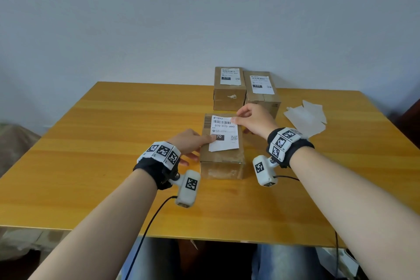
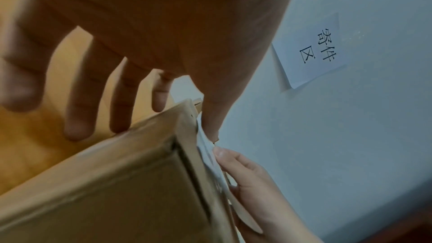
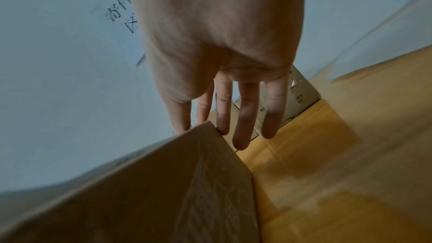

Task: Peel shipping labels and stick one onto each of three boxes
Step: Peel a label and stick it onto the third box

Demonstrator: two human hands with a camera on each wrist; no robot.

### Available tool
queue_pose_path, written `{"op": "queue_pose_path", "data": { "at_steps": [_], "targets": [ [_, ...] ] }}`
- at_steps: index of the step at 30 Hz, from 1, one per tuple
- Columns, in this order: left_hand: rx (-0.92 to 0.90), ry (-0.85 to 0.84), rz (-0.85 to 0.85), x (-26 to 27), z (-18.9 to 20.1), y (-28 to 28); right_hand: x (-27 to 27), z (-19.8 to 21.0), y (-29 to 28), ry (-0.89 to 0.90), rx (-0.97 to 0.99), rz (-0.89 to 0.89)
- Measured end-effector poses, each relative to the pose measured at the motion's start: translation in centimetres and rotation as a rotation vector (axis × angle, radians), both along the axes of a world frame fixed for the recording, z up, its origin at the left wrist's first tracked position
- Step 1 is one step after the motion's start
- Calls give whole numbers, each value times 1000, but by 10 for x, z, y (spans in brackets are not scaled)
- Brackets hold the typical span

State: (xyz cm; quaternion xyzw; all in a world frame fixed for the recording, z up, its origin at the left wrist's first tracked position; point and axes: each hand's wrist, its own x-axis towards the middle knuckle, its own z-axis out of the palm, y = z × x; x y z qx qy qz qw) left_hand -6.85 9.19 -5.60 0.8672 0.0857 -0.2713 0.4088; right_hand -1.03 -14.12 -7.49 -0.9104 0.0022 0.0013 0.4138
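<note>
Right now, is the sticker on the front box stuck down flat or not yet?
Not flat yet. The sticker lies on the front box, but both hands pinch its corners and its near edge looks lifted.

The white label (image 1: 224, 132) on top of the nearest box (image 1: 222, 161) reads "070-070-A80" under a barcode, with "70" showing in a black block lower down beside a small QR code. On the far left box (image 1: 229, 94) the label (image 1: 230, 76) also reads "070-070-A80" with "070" in its black block, while the label (image 1: 261, 84) on the box beside it (image 1: 263, 98) shows "220". A paper sign on the wall (image 2: 311, 49) carries the handwritten characters "寄件区".
</note>
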Motion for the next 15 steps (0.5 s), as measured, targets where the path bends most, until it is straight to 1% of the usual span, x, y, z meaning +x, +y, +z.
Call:
{"op": "queue_pose_path", "data": {
  "at_steps": [2, 10, 13, 15],
  "targets": [
    [-45, -3, 27, -2, -1, -1, -5, -1, 0, -31, -51, 42],
    [-114, 44, 67, -7, -3, -1, -12, 8, 19, -297, -552, 216],
    [-121, 46, 58, -8, -3, 0, -10, 13, 33, -366, -656, 288],
    [-134, 46, 60, -9, -3, 0, -10, 14, 43, -369, -690, 323]
  ]
}}
